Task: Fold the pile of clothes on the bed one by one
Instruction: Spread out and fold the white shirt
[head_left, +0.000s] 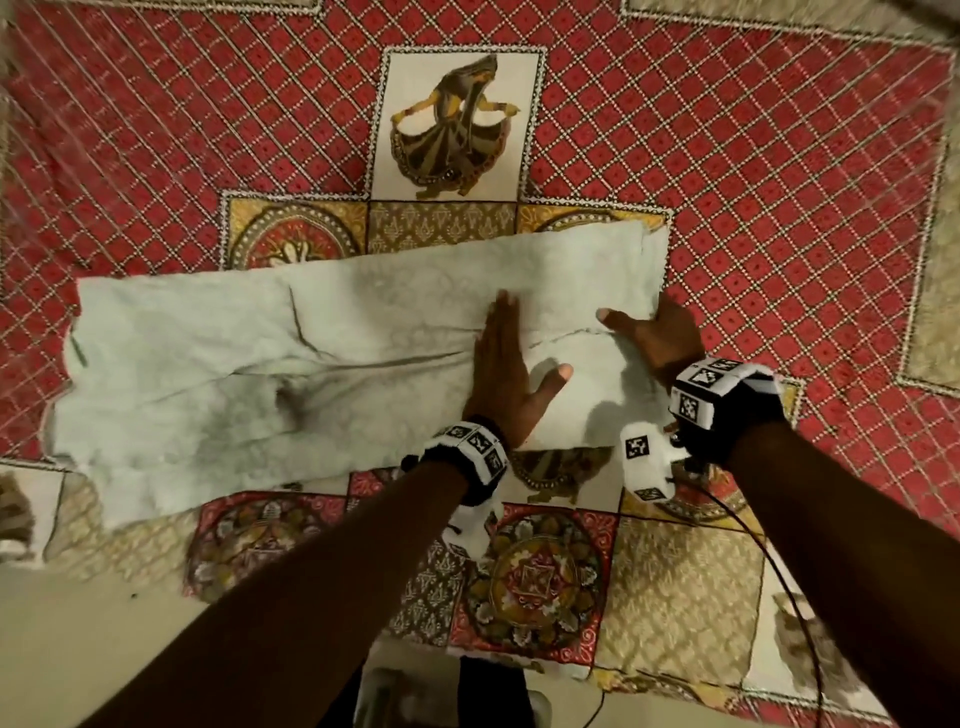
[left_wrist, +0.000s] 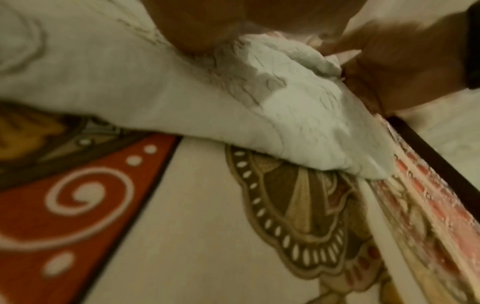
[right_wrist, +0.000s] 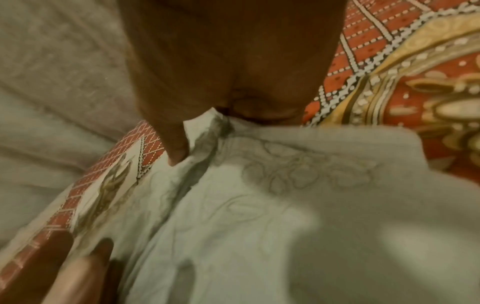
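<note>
A pale mint garment (head_left: 260, 374) lies spread lengthwise across the patterned bed. My left hand (head_left: 501, 364) presses flat on its right part, fingers straight and thumb spread. My right hand (head_left: 649, 338) holds the garment's right end, thumb on top and fingers tucked under the edge. In the left wrist view the garment (left_wrist: 103, 86) bunches up where the right hand (left_wrist: 402, 67) pinches it. The right wrist view shows the right thumb (right_wrist: 176, 152) on the cloth (right_wrist: 311, 226), with my left fingers (right_wrist: 78, 271) at lower left.
The red lattice bedspread (head_left: 779, 182) covers the bed, with a dancer panel (head_left: 452, 124) beyond the garment. Bare floor (head_left: 78, 649) shows at lower left, past the bed's near edge. A thin black cable (head_left: 779, 571) trails from my right wrist.
</note>
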